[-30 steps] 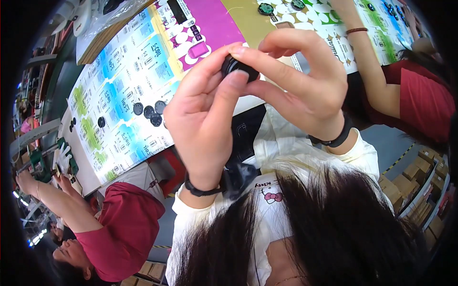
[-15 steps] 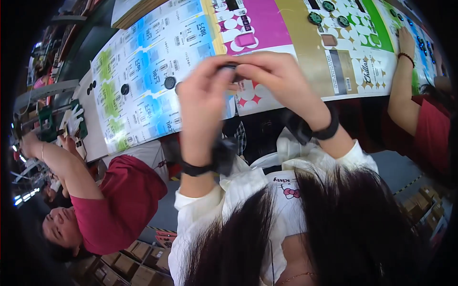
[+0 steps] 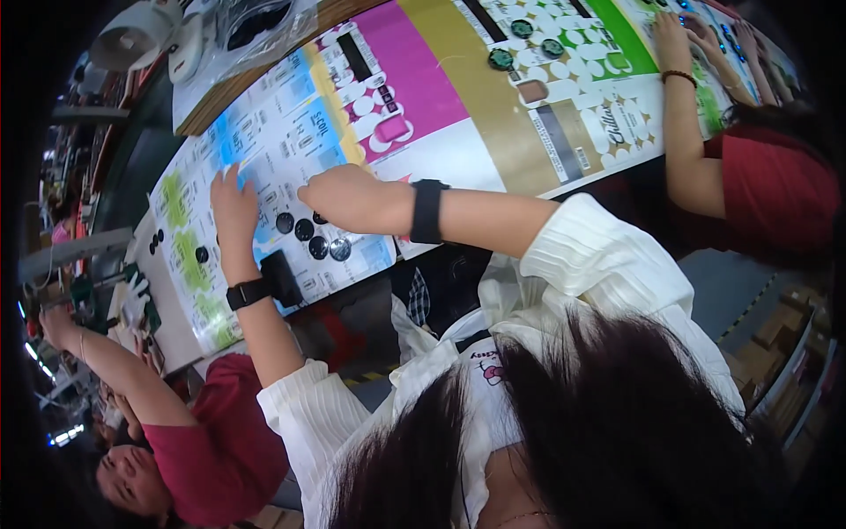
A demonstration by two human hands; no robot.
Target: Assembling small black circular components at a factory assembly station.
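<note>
My left hand rests palm down on a glossy printed sheet, its fingers stretched out and slightly apart. I see nothing in it. Just to the right, my right hand is curled over the same sheet with its fingertips turned down; whatever they hold is hidden. Partly under those fingers lies a round black disc. Several more lie close by, including a black disc and a shinier disc. Each wrist wears a black band; a dark block sits by the left one.
A lone black disc lies farther left. Green-black round pieces are on the gold sheet. A thick board stack carries plastic bags and a white mug-like item. Co-workers in red sit on both sides; one's arm reaches onto the table.
My hands have parted from a joint hold on a small dark piece and come down onto the sheet at the left. More discs now show beside my right hand. The view has shifted.
</note>
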